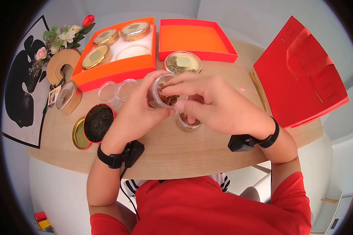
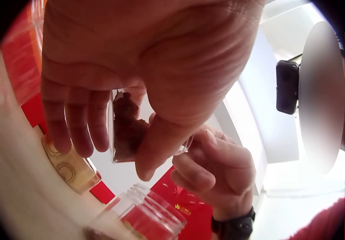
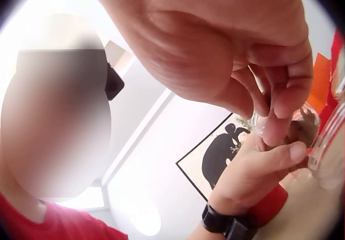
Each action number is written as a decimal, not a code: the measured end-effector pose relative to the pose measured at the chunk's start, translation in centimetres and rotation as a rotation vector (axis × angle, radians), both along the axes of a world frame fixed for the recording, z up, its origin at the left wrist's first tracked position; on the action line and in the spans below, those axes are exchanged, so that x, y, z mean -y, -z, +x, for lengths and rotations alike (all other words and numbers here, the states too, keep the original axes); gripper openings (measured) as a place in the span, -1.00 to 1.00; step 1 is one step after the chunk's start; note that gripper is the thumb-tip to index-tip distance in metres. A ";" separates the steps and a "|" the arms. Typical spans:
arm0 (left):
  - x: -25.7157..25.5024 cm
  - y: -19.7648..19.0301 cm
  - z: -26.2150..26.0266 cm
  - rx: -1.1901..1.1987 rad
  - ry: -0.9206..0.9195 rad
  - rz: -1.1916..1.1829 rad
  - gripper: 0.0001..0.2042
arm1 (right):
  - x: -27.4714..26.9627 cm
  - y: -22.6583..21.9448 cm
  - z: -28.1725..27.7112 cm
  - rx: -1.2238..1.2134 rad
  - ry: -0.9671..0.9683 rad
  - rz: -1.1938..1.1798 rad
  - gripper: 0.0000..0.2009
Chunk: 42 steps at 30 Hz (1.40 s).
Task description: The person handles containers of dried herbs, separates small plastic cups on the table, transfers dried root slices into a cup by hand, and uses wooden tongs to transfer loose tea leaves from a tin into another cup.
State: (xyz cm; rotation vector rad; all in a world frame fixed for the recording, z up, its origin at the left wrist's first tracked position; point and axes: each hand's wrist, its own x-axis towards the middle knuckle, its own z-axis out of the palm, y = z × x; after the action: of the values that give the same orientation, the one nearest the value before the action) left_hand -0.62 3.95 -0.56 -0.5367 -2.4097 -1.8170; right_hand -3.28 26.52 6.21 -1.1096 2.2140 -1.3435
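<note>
Above the table's middle, my left hand [image 1: 135, 111] grips a clear plastic jar [image 1: 153, 98] round its side. Brown dried pieces [image 2: 126, 124] fill part of it, and its open mouth is tilted toward my right hand [image 1: 221, 103]. The right hand's bent fingers reach over the mouth, the thumb close to the rim. Whether they pinch a piece, I cannot tell. Just under the right hand stands a second clear jar [image 1: 189, 126] with brown pieces in it, partly hidden by the fingers.
Behind the hands are an orange-red box [image 1: 113, 74] holding gold-lidded jars, its lid tray [image 1: 196, 37], and a jar of greenish pellets [image 1: 176, 66]. Left are clear round lids [image 1: 107, 92] and a red tin of dark leaves [image 1: 99, 123]. Right are wooden tongs [image 1: 258, 91] and a red bag [image 1: 302, 78].
</note>
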 end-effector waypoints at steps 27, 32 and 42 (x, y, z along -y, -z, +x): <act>0.0 0.0 0.0 0.088 -0.109 -0.025 -0.26 | -4.8 1.8 0.1 0.233 -0.028 0.192 -0.68; -0.1 -0.2 0.3 0.088 -0.107 0.004 -0.26 | -4.2 1.4 0.6 0.307 -0.006 0.242 -0.65; 0.1 -0.9 0.4 0.124 -0.065 0.039 -0.27 | -2.4 1.2 1.6 0.463 0.267 -0.201 -0.73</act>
State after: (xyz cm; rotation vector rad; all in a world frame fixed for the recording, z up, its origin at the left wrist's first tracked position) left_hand -0.23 3.83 0.30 -0.3476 -2.4316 -1.9205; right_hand -1.66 28.88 5.01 -0.4923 1.9568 -1.7552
